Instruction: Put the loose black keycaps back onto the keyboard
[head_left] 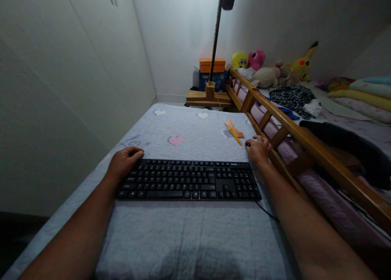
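A black keyboard (189,181) lies face up across the light quilt, its space bar on the near side. My left hand (126,161) is closed at the keyboard's far left corner, the fingers together; part of that corner is hidden beneath it. Beyond the far right corner, my right hand (259,149) pinches a small black piece (248,144), too small to name. Just left of this hand, a yellow-handled brush (235,136) rests on an orange cloth (240,132). From the keyboard's near right side a black cable (266,210) runs under my right forearm.
A wooden bed rail (287,125) borders the quilt (189,231) on the right, with clothes and plush toys (265,77) beyond. At the far end stands a wooden base (197,97) with a dark pole (216,39), before stacked boxes (212,65). A pale cabinet (76,68) rises at left.
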Demonstrator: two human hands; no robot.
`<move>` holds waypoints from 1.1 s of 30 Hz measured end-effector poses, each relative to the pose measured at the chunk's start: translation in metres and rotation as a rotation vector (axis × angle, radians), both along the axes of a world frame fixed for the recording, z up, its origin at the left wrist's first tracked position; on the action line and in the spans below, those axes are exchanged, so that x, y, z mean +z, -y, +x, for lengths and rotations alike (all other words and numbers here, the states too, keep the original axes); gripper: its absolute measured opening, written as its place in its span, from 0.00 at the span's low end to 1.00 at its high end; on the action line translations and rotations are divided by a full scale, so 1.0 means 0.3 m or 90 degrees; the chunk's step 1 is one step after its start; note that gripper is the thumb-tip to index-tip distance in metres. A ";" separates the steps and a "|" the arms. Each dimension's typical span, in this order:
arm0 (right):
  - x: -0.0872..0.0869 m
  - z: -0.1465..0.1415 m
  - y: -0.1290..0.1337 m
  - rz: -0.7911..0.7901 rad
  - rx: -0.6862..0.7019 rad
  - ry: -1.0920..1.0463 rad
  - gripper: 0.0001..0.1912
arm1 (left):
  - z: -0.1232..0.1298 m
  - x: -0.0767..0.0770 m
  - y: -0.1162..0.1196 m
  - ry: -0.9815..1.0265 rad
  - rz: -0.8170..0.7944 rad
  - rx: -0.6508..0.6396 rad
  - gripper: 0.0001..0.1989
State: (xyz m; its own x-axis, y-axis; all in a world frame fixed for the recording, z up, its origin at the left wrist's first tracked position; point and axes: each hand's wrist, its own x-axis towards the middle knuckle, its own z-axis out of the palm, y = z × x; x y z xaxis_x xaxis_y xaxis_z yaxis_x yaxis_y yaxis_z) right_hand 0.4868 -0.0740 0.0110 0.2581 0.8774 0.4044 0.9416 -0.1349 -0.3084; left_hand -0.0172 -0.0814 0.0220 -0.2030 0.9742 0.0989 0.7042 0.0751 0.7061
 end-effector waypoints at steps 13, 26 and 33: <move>0.128 -0.151 0.255 -0.127 0.207 -0.231 0.06 | -0.011 -0.012 -0.008 0.003 -0.006 -0.020 0.20; 0.108 -0.215 0.309 -0.153 0.208 -0.180 0.09 | 0.004 0.006 0.001 0.015 -0.024 -0.013 0.21; 0.091 -0.212 0.318 -0.143 0.203 -0.166 0.10 | 0.007 0.009 0.002 0.017 -0.027 -0.012 0.22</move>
State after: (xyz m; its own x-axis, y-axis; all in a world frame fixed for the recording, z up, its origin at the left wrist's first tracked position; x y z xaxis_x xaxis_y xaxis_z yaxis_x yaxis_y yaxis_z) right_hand 0.4231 -0.1695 0.0382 0.0287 0.9878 0.1531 0.8418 0.0587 -0.5366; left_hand -0.0152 -0.0819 0.0247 -0.1873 0.9809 0.0520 0.6872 0.0930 0.7205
